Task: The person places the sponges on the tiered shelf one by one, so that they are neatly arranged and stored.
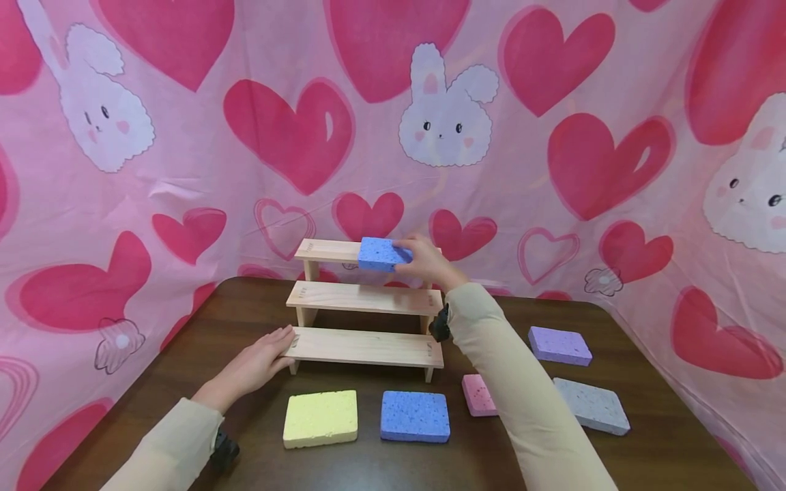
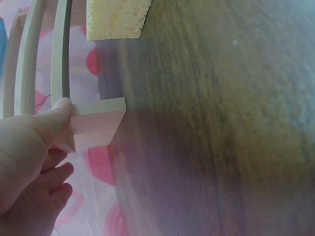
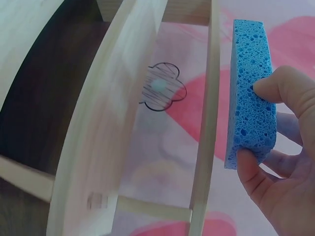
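A blue sponge (image 1: 383, 254) is held in my right hand (image 1: 426, 260), thumb on one long side and fingers around the other. It is over the top board of a three-step wooden rack (image 1: 362, 298); the right wrist view shows a narrow gap between sponge (image 3: 250, 88) and board. My left hand (image 1: 260, 361) grips the left end of the rack's lowest board (image 1: 362, 346), thumb at its front edge in the left wrist view. In front of the rack lie a yellow sponge (image 1: 321, 419) and a second blue sponge (image 1: 415, 416).
To the right on the brown table (image 1: 258, 464) are a pink sponge (image 1: 477, 395), partly hidden by the right sleeve, a purple sponge (image 1: 559, 345) and a grey sponge (image 1: 592, 406). A pink curtain (image 1: 381, 177) with hearts and rabbits hangs behind the table and at both sides.
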`<state>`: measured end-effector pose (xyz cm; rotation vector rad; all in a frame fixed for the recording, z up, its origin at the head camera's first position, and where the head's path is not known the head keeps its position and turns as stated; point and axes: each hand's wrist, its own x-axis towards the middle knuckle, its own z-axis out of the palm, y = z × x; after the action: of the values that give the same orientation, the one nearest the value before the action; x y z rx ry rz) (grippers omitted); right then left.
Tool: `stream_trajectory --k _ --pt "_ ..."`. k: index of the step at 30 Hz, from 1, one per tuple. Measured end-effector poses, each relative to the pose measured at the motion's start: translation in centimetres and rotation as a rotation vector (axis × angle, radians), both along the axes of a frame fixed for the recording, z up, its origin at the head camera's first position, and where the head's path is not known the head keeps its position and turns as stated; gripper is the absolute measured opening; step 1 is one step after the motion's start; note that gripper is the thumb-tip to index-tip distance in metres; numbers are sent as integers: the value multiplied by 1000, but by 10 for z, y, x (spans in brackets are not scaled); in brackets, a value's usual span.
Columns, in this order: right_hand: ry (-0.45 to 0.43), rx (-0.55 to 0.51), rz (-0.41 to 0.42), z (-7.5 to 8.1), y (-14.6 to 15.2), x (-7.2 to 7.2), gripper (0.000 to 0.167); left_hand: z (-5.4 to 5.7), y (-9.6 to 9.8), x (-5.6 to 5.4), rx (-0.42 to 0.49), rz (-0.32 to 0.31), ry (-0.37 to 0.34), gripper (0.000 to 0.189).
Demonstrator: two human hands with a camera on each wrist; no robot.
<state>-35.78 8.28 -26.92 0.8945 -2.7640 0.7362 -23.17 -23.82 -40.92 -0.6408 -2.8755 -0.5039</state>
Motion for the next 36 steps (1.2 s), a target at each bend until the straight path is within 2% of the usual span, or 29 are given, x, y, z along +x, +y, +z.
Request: stream_trajectory --k 4,11,22,29,36 --pt "-26 4 -8 -1 -8 1 57 -1 0 0 -6 -9 11 60" --pt "47 -15 32 -8 -17 -1 54 0 0 0 -6 -3 7 61" --pt "68 -46 7 -11 -29 -1 52 0 0 1 1 -6 4 61" --pt "28 -77 -26 -14 -35 -2 55 -1 0 0 -1 -5 10 61" --pt "30 -99 -13 -14 -37 -2 44 -1 0 0 -1 -1 7 61"
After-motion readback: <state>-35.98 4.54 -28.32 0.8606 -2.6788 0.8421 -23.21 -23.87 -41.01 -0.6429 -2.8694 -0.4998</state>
